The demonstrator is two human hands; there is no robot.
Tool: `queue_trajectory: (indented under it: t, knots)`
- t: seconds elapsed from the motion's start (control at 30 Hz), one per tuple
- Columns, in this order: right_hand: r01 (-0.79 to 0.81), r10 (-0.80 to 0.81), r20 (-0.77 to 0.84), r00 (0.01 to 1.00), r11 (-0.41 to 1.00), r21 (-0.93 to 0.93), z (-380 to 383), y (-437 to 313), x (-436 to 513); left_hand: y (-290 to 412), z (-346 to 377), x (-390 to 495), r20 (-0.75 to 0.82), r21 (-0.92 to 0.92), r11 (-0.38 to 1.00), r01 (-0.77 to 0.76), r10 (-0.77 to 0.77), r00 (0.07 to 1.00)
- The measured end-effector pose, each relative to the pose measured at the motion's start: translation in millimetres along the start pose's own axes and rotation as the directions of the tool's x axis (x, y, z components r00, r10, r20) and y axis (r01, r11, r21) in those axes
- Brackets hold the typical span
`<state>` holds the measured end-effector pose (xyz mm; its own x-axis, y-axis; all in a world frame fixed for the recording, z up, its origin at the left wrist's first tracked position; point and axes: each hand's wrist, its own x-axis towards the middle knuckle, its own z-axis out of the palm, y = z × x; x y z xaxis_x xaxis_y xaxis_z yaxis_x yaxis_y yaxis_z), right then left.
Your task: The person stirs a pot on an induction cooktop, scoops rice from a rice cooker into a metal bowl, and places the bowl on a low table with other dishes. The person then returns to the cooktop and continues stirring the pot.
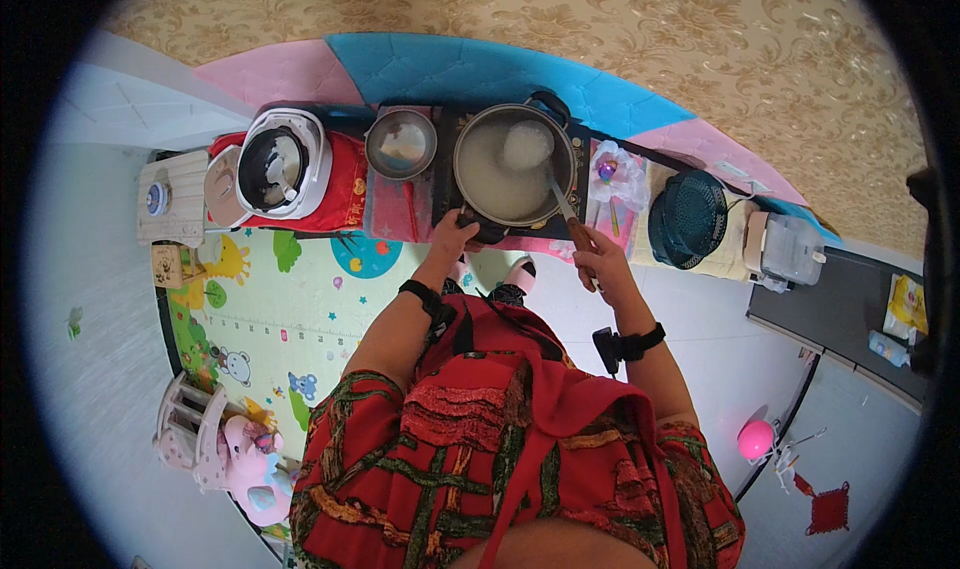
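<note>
A large two-handled pot point(480, 194) of cloudy pale liquid stands on a black cooktop point(444, 201). My left hand point(453, 233) grips its near black handle point(487, 229). The wooden handle of a ladle point(576, 228) is in my right hand point(602, 261), and the ladle's round head lies in the pot at the liquid's surface, with pale liquid or foam over it. To the pot's left is a metal bowl point(402, 145) with a shiny inside. Farther left, an open white rice cooker point(321, 171) has a dark inner pot with a pale spoon or scoop and white residue in it.
A red-handled utensil point(410, 209) lies below the bowl. Right of the cooktop are a clear plastic bag point(628, 175), a purple-topped utensil point(607, 170), dark green baskets point(690, 213) and a clear container point(795, 250). At far left, a jar point(157, 199) stands on a wooden board point(176, 228).
</note>
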<state>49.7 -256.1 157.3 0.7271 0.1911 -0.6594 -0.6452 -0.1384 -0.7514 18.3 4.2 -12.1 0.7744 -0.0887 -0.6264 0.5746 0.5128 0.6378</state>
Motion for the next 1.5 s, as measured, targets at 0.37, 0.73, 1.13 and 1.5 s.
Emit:
queue_trajectory:
  t: [0.37, 0.73, 1.13, 1.5]
  knots:
    - [0.291, -0.563, 0.034, 0.826, 0.374, -0.881, 7, 42, 7, 4, -1, 0, 0.030, 0.024, 0.999, 0.040, -0.040, 0.999]
    - [0.055, -0.320, -0.037, 0.947, 0.274, -0.960, 39, 52, 0, 1, -3, 3, 0.036, 0.037, 0.998, 0.041, -0.042, 0.998]
    - [0.070, -0.257, -0.014, 0.966, 0.312, -0.948, 46, 67, 2, -2, 1, 2, 0.011, -0.013, 0.998, -0.055, 0.055, 0.998]
    - [0.075, -0.262, -0.011, 0.965, 0.313, -0.947, 46, 69, 4, 0, -1, 1, 0.025, 0.036, 0.999, 0.002, -0.002, 1.000]
